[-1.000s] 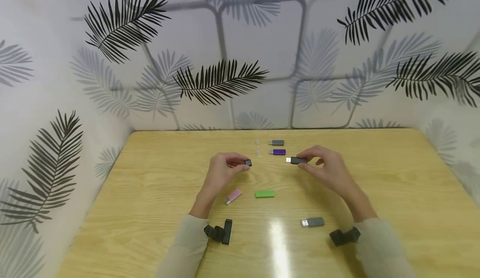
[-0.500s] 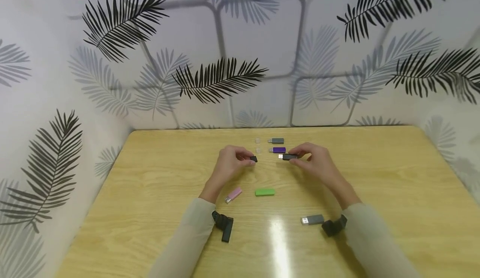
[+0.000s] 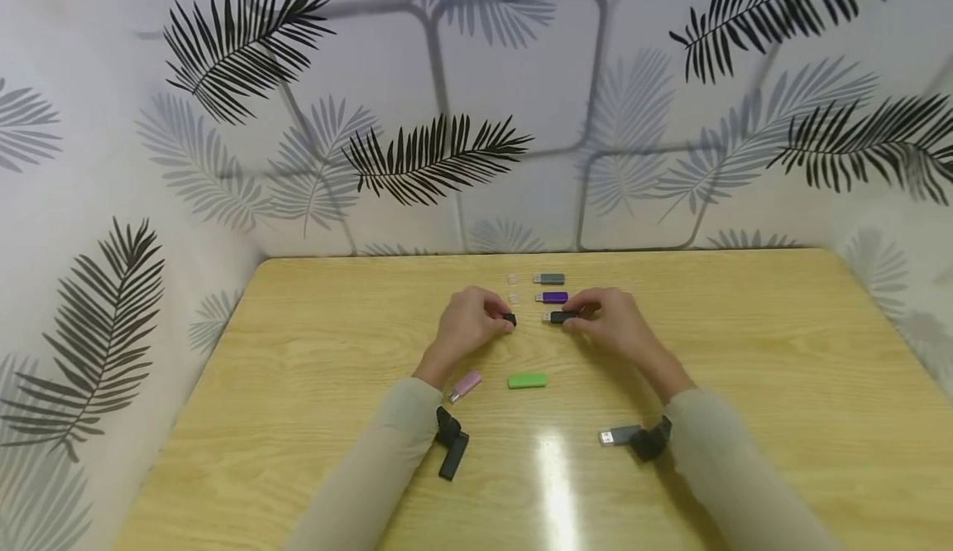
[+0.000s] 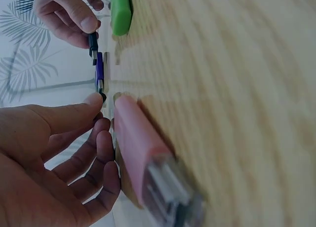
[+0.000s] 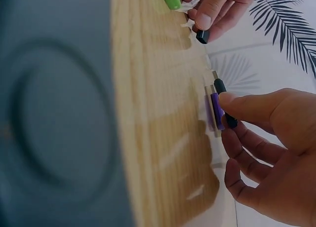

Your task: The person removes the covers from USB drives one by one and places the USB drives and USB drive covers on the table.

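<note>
My left hand [image 3: 471,321] pinches a small black cap [image 3: 510,318] between thumb and forefinger, low over the table. Facing it, my right hand [image 3: 612,319] pinches a black USB stick [image 3: 560,317] whose bare metal plug points left toward the cap; the two are apart. Just behind the black stick lies a purple USB stick [image 3: 552,297], and farther back a grey one [image 3: 549,279], both uncapped. To their left are two clear caps [image 3: 514,298], one behind the other. In the left wrist view a pink USB stick [image 4: 143,148] lies close to my left hand.
A green USB stick [image 3: 527,380] lies in front, between my forearms. Another grey USB stick [image 3: 618,436] is nearer, partly covered by the right wrist camera [image 3: 651,439]. The wooden table [image 3: 298,352] ends at a leaf-patterned wall covering [image 3: 514,203].
Both hands have moved toward each other, the cap going right and the black USB stick left. The right hand has come down to the table in front of the purple stick.
</note>
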`<state>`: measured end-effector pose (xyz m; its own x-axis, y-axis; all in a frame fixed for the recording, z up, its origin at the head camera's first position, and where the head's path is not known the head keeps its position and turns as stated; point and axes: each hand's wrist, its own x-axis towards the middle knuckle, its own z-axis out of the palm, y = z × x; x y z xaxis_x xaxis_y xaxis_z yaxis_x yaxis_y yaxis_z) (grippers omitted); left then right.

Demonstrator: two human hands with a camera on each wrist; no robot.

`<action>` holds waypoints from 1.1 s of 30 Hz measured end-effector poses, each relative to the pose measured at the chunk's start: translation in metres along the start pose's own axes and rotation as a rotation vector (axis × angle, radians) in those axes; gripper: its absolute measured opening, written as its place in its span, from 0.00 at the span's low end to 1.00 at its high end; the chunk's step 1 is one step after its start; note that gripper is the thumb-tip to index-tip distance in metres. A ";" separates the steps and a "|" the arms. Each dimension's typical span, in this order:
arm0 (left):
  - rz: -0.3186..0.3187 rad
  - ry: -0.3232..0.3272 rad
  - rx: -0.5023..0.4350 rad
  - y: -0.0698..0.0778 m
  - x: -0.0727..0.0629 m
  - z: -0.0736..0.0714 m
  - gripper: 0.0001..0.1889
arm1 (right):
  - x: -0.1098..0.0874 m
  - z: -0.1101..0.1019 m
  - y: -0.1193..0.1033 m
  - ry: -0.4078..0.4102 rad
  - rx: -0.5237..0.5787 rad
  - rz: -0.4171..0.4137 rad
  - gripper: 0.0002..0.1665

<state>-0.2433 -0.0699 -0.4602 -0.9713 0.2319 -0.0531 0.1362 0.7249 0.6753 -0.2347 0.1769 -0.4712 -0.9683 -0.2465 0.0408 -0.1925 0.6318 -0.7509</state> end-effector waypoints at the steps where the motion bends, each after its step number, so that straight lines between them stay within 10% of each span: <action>1: 0.000 0.003 0.006 0.000 0.000 0.001 0.06 | 0.001 0.002 0.000 -0.003 -0.005 0.003 0.12; 33: -0.003 0.034 -0.027 0.004 0.002 0.002 0.10 | 0.003 0.008 0.001 0.029 -0.067 -0.017 0.11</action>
<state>-0.2446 -0.0654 -0.4594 -0.9780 0.2066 -0.0304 0.1280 0.7080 0.6945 -0.2366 0.1709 -0.4768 -0.9688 -0.2367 0.0732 -0.2183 0.6757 -0.7041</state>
